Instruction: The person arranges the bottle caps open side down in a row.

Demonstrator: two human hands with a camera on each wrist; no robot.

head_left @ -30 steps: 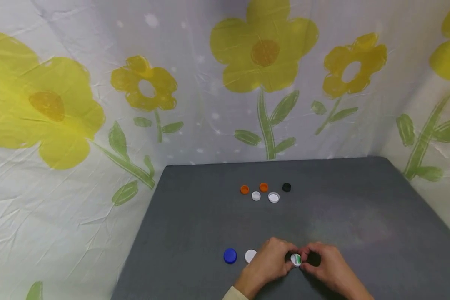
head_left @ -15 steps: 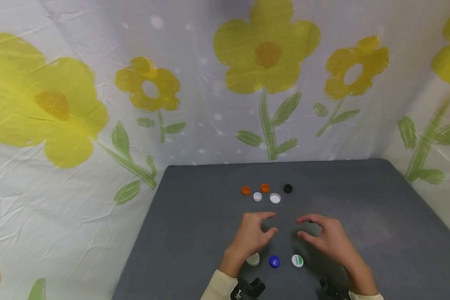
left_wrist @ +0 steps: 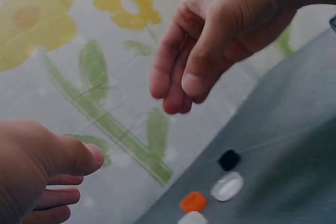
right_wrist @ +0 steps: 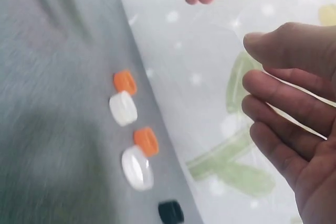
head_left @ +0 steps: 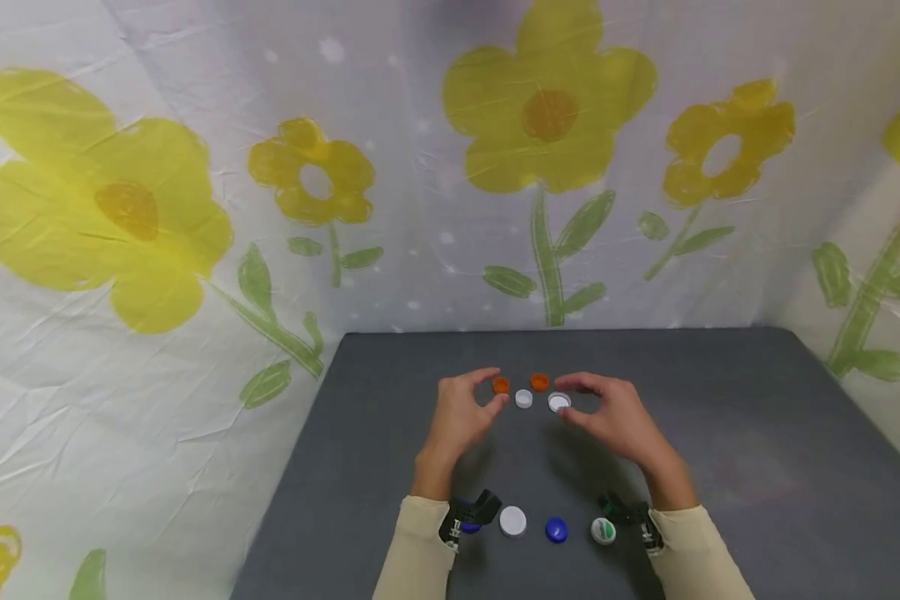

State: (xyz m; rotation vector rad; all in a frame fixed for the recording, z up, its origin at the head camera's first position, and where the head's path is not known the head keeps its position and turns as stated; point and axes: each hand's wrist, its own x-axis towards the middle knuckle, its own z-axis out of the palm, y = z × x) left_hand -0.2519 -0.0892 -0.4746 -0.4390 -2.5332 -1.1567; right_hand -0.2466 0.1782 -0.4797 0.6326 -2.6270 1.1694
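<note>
Watching, I see the left hand (head_left: 456, 418) in line with the left orange cap (head_left: 501, 385), the right hand (head_left: 624, 418) with the larger white cap (head_left: 558, 401), both empty, thumbs and fingers parted.

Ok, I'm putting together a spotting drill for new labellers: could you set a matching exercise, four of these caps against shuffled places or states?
1. Black cap
2. Green-printed cap
3. Plain white cap in the near row
4. Larger white cap of the far group's two

A. Between two blue caps
B. Hidden in the head view, seen in both wrist views
C. By the thumb of the right hand, in the head view
D. Right end of the near row

Pairs: 1-B, 2-D, 3-A, 4-C
</note>
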